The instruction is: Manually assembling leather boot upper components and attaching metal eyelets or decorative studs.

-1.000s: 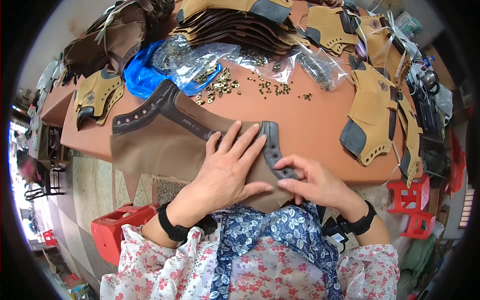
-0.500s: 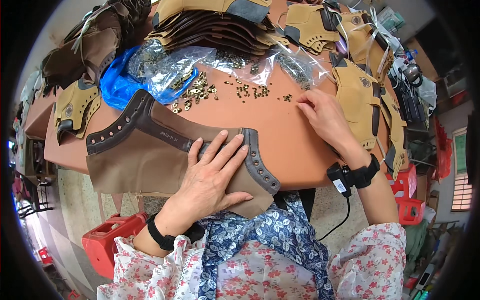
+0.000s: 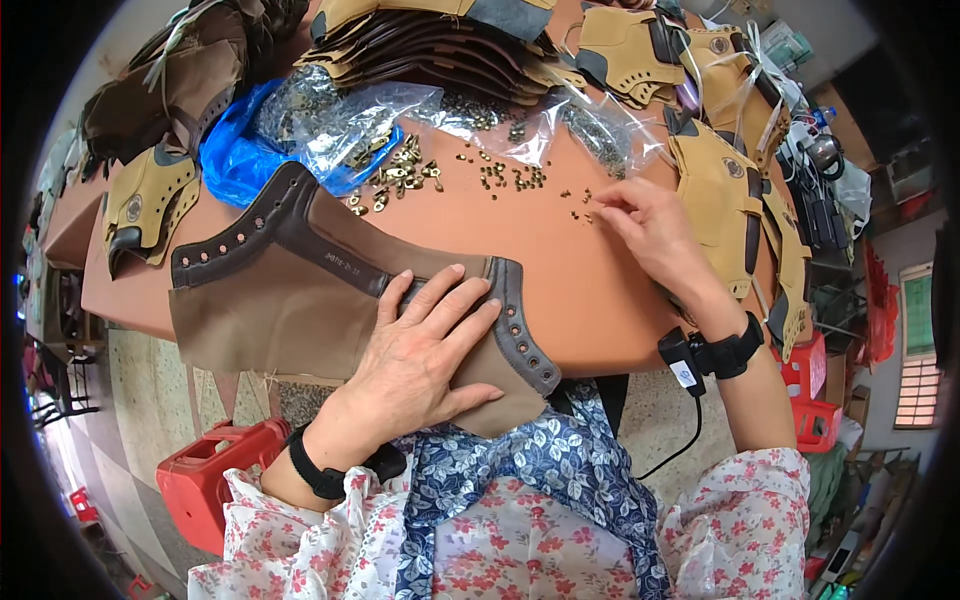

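A brown shoe upper with dark eyelet strips along its edges lies inside out at the table's front edge. My left hand rests flat on it, fingers extended and slightly apart, holding nothing. Farther right, my right hand is over the table with its thumb and fingertips pinched together. Whatever is between those fingertips is too small to make out. Just left of them are several loose tiny metal pieces. Small brass eyelets lie in a group farther left, beside brass lace hooks.
Clear plastic bags of small hardware and a blue bag sit beyond the loose pieces. A stack of tan uppers stands at the back, with more tan uppers at right. A red stool is below left.
The tiny pieces by my right fingertips have spread out a little. My right hand has shifted only slightly, and my left hand stays flat on the shoe upper.
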`<state>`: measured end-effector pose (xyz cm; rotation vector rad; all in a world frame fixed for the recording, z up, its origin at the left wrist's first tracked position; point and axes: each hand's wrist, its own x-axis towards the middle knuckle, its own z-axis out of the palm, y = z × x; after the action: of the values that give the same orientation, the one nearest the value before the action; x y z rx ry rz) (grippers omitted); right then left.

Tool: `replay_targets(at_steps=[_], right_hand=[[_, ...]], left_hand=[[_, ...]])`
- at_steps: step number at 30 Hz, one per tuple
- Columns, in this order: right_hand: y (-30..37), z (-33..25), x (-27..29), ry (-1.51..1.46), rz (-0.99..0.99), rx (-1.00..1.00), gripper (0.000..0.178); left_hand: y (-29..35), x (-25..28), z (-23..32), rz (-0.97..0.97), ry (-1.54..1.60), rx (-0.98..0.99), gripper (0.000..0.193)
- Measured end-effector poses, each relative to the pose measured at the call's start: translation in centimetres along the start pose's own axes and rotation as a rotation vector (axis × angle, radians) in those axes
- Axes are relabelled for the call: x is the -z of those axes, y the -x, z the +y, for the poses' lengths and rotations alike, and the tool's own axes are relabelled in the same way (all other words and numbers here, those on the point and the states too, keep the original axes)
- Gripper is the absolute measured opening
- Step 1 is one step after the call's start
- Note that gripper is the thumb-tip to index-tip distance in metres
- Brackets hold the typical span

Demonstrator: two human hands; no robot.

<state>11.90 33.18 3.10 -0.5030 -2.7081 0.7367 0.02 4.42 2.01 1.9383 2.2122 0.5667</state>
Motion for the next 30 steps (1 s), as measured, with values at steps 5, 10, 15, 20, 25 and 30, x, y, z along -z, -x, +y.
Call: replay_targets(at_steps=[5, 10, 15, 20, 25, 30], right_hand=[[-0.1, -0.1, 0.1, 0.061, 0.01, -0.074, 0.013], [-0.5, -0.3, 0.0, 0.169, -0.016, -0.02, 0.013], [-0.6, -1.0, 0.1, 0.161, -0.046, -0.023, 0.012], [-0.6, -0.9, -0.3, 0.201, -0.023, 0.038, 0.012], [-0.7, -1.2, -0.6, 0.319, -0.024, 0.133, 0.011], [-0.6, -0.9, -1.2, 0.397, 0.01, 0.241, 0.01]], left_hand=[[0.2, -0.1, -0.2, 0.011, 0.012, -0.004, 0.075], [0.1, -0.2, -0.2, 0.015, 0.021, -0.008, 0.074], [0.2, -0.2, -0.2, 0.019, 0.027, -0.006, 0.074], [0.1, -0.2, -0.2, 0.021, 0.043, -0.004, 0.072], [0.1, -0.3, -0.3, 0.031, 0.033, -0.005, 0.071], [0.0, -0.3, -0.3, 0.052, 0.041, -0.007, 0.066]])
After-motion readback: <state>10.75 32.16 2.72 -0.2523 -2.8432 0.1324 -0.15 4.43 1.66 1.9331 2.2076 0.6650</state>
